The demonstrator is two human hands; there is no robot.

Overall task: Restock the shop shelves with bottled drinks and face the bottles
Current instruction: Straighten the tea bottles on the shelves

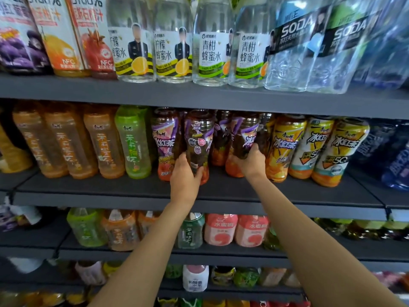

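Note:
On the middle dark shelf (132, 191) stands a row of purple-labelled iced tea bottles. My left hand (184, 173) grips the lower half of one of them, a purple-label tea bottle (199, 138) whose label is turned partly sideways. My right hand (251, 161) grips the neighbouring purple-label tea bottle (243, 134) near its base, thumb at the front. Both bottles stand upright on the shelf, close to its front edge. A third purple tea bottle (166, 140) stands just left of my left hand.
Orange and green tea bottles (132, 140) fill the shelf to the left, yellow-label iced teas (285, 147) to the right, dark blue bottles (396, 156) farther right. Honey-water and soda bottles (210, 47) line the shelf above. Lower shelves hold more drinks (221, 229).

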